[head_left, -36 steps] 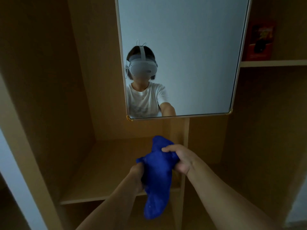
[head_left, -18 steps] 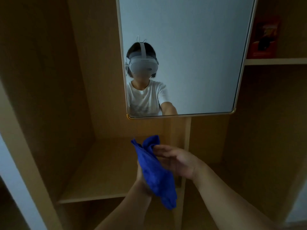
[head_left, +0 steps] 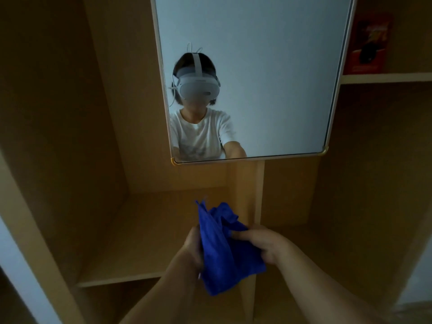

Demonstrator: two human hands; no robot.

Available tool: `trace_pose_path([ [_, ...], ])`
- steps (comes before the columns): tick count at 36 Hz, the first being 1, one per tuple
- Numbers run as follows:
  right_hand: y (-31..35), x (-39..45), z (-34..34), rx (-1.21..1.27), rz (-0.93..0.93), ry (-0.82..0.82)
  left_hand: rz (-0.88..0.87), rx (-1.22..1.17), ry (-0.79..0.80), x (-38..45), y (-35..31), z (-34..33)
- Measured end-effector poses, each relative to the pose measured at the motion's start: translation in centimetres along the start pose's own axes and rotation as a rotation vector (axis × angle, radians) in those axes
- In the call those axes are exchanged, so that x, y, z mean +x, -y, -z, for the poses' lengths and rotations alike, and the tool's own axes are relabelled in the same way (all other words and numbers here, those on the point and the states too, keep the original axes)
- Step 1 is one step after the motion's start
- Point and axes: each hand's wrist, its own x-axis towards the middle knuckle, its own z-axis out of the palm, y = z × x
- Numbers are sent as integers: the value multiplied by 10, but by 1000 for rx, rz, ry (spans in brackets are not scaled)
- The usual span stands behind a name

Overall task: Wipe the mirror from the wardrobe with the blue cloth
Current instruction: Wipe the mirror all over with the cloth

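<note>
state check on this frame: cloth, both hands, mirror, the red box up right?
blue cloth: bunched, held between both hands, below the mirror, not touching it.
left hand: grips the cloth's left side.
right hand: fingers curled on the cloth.
mirror: upright in the wardrobe, not yet touched.
red box: standing on the upper right shelf.

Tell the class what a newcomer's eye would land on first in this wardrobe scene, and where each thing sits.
The bright blue cloth stands out first, bunched low in the centre and gripped by the left hand and right hand. Above it hangs the mirror, pale against the dim wooden wardrobe, reflecting a person in a white headset. A red box sits on the upper right shelf.
</note>
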Motion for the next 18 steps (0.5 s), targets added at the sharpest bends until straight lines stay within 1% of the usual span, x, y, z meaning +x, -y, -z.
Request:
trace_pose_path([
  [2,4,0,0,-13,-40,-114,46,64,-42,5,-4,9],
  [6,7,4,3,-5,-19,-295,-35,342,-331,7,-2,25],
  [8,5,7,4,58,-12,-317,-121,582,-456,9,0,26],
  [10,4,9,1,129,-17,-317,-180,789,-519,13,4,20],
  [11,4,9,-1,157,-20,-315,-170,812,-502,13,6,15],
  [12,5,9,-4,182,-27,-309,-113,779,-450,10,9,8],
  [13,6,8,-7,206,-42,-300,-7,723,-365,7,11,1],
  [15,9,4,-13,267,-89,-251,193,533,-178,2,12,-9],
  [17,9,0,-16,349,-118,-168,276,270,-53,2,10,-13],
  [18,8,-1,-16,384,-119,-127,287,180,-29,2,7,-13],
])
